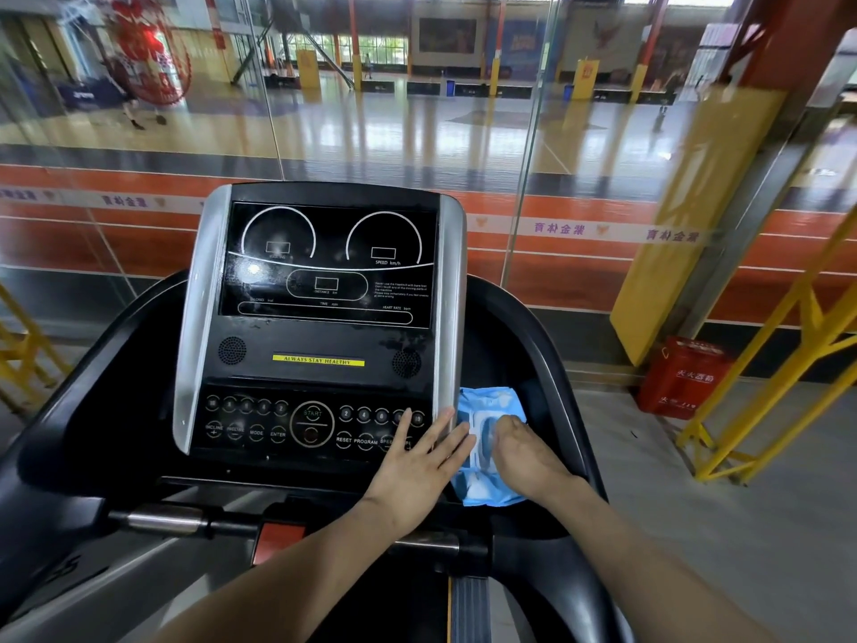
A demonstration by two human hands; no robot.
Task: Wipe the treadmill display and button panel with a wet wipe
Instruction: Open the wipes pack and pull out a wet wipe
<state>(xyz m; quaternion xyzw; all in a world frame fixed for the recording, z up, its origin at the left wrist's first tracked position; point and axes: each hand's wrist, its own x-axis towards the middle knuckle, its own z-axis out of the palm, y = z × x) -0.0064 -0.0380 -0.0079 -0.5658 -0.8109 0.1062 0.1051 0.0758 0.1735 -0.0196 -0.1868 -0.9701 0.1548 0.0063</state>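
The treadmill console stands in front of me, with a dark display [327, 264] above and a black button panel [287, 424] below. A blue wet wipe pack [487, 406] lies in the tray to the right of the console. My left hand [417, 461] lies flat with straight fingers across the right end of the button panel and the silver side trim, its fingertips touching the pack's left edge. My right hand [524, 452] rests on top of the pack with fingers curled at its white opening flap [480, 433]. No loose wipe is visible.
Black handrails [92, 364] curve around both sides of the console. A silver grip bar [167, 522] and an orange safety key [278, 540] lie below the panel. A glass wall stands behind. A red box [681, 378] and yellow frame [765, 396] stand at right.
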